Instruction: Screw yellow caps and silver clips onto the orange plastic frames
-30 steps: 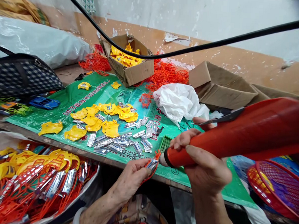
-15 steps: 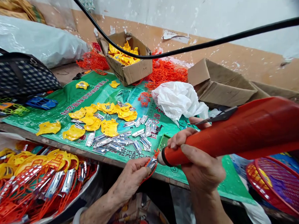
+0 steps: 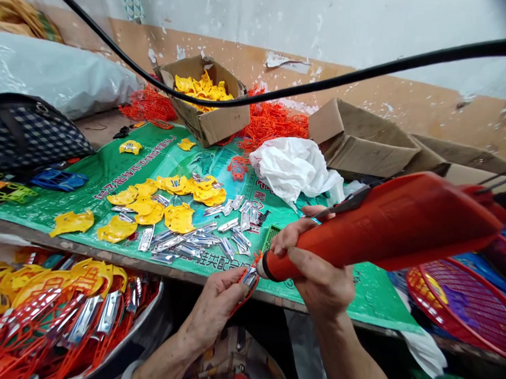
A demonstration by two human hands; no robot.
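My left hand (image 3: 215, 300) pinches a small orange-red plastic part (image 3: 237, 303) with a shiny silver piece (image 3: 249, 277) on it, just off the table's front edge. My right hand (image 3: 317, 266) is wrapped round a thick red handheld tool (image 3: 374, 224) with a black collar. The tool's pale tip (image 3: 261, 267) meets the part beside the silver piece; whether it presses on it I cannot tell. Along the tool's upper side runs a dark strip (image 3: 354, 200), near my fingers. Loose silver pieces (image 3: 186, 242) and yellow plastic shells (image 3: 179, 218) lie behind my hands.
A bin (image 3: 155, 314) of orange-red, yellow and silver parts stands at lower left. Behind are a carton (image 3: 226, 126) of yellow shells, a white bag (image 3: 294, 166) and another carton (image 3: 371, 156). A red basket (image 3: 454, 302) sits at right. A black cable (image 3: 283, 92) hangs across the view.
The view has shifted slightly, so most things sit farther left. The red tool's rear end has come lower in view. Both hands keep their holds, the tip still at the part.
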